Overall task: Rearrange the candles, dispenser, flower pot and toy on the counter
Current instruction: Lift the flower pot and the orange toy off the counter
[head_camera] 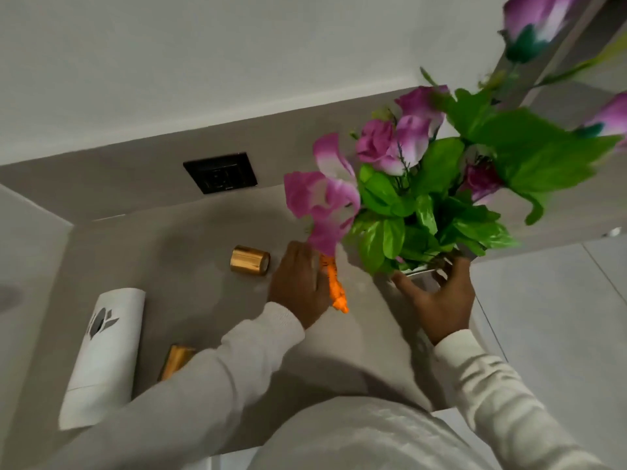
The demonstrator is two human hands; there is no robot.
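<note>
My left hand [298, 283] is closed around an orange toy [336, 290] in the middle of the grey counter [203, 300]; the toy's lower end sticks out to the right of my fingers. My right hand [441, 300] grips the small pale flower pot [424, 273] by its rim at the counter's right end. Purple flowers and green leaves [424, 184] hide most of the pot. A gold candle [250, 260] stands left of my left hand. A second gold candle [176, 362] is partly hidden by my left sleeve. The white dispenser [101, 357] stands at the near left.
A black wall socket [220, 173] sits in the backsplash behind the counter. Grey walls close in the counter at the back and left. A mirror edge at the upper right reflects the flowers. Pale floor tiles [559, 317] lie to the right, below the counter's edge.
</note>
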